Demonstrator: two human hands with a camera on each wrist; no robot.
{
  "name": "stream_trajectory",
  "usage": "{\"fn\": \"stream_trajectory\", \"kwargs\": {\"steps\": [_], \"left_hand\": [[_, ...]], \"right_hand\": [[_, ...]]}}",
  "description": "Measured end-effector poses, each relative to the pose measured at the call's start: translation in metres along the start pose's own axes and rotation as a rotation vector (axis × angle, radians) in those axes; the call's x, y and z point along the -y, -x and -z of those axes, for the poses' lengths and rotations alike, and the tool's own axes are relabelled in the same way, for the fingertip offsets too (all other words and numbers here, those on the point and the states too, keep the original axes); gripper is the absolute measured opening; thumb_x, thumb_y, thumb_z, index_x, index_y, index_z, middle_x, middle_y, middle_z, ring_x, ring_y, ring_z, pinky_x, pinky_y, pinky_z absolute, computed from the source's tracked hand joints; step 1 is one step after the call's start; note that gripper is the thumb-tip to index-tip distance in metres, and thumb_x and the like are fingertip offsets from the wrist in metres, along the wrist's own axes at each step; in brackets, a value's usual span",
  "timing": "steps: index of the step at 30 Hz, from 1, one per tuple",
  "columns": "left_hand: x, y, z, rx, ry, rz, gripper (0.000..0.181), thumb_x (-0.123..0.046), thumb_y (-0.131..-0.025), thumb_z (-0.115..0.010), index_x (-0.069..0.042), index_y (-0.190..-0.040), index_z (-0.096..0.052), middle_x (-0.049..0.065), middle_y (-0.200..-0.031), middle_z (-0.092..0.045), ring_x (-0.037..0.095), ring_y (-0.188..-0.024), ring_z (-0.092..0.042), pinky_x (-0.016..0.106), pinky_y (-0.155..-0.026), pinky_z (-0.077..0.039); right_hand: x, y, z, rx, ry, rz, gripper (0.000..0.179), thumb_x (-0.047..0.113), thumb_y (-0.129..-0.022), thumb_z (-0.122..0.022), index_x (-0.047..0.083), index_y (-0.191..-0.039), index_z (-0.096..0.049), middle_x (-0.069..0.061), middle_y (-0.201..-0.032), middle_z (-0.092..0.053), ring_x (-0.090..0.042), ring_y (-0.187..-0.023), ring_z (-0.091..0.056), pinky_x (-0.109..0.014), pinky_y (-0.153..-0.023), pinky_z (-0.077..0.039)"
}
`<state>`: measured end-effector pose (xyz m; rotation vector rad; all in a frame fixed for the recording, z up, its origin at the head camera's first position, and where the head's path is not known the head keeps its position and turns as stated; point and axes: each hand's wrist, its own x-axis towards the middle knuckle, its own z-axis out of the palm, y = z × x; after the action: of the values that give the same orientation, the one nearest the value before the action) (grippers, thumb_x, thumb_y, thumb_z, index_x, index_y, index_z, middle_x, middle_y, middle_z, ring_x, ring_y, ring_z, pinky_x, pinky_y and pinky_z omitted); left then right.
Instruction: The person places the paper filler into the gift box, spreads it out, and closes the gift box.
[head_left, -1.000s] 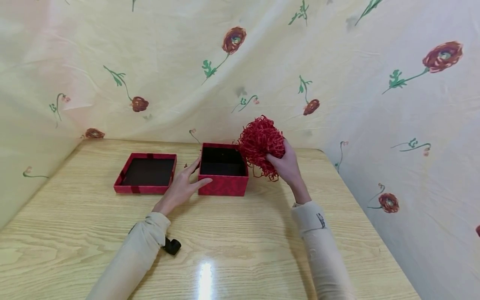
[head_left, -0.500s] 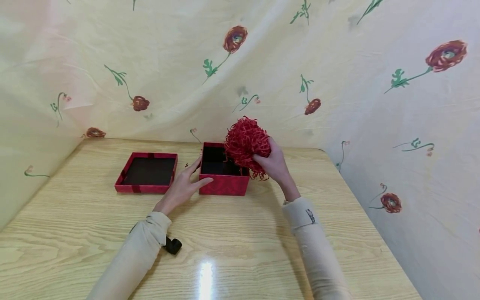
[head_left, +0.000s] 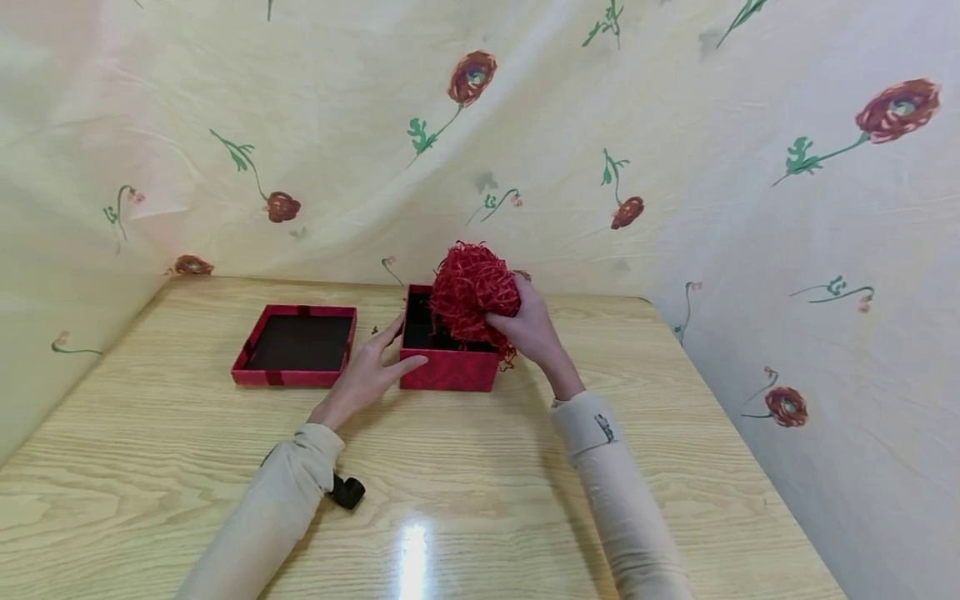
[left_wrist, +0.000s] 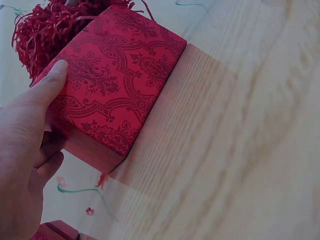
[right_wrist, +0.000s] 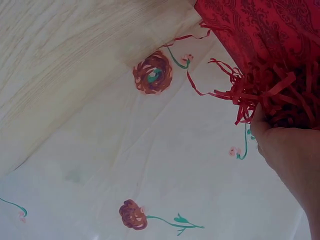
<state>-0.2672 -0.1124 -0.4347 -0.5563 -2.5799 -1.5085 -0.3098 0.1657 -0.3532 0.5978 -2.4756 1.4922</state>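
Note:
A red patterned gift box with a dark inside stands on the table with its top uncovered. My left hand grips its left end, the thumb on the front face and the fingers along the left side. In the left wrist view the thumb lies on the patterned front of the box. My right hand holds a big tangle of red shredded paper over the right part of the box opening. Loose strands hang past the right rim; in the right wrist view the shredded paper partly hides the box wall.
Left of the box lies its lid, dark inside facing up. A small black object lies partly under my left forearm. Behind the wooden table hangs a flowered cloth, close to the back of the box.
My right hand has carried the shredded paper leftward and slightly down, from the box's right side to over its opening. The left hand has stayed in place on the box.

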Motion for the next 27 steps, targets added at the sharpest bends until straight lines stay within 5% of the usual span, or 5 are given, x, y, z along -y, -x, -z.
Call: {"fn": "stream_trajectory", "kwargs": {"steps": [17, 27], "left_hand": [[-0.002, 0.002, -0.001, -0.011, -0.002, -0.012, 0.09, -0.045, -0.097, -0.072, -0.018, -0.167, -0.023, 0.016, -0.166, -0.029, 0.041, -0.151, -0.028, 0.065, -0.115, -0.03], [-0.002, 0.002, -0.002, -0.007, 0.006, -0.02, 0.09, -0.046, -0.097, -0.072, -0.019, -0.167, -0.021, 0.013, -0.167, -0.027, 0.039, -0.152, -0.027, 0.063, -0.116, -0.029]], "right_hand": [[0.006, -0.003, -0.014, 0.019, 0.028, 0.017, 0.079, 0.001, -0.085, -0.077, 0.005, -0.154, -0.041, -0.019, -0.144, -0.05, -0.035, -0.128, -0.053, -0.052, -0.107, -0.045], [0.009, -0.001, -0.017, 0.02, 0.077, 0.073, 0.073, 0.006, -0.089, -0.078, 0.003, -0.152, -0.043, -0.019, -0.142, -0.049, -0.034, -0.125, -0.053, -0.05, -0.104, -0.047]]}}
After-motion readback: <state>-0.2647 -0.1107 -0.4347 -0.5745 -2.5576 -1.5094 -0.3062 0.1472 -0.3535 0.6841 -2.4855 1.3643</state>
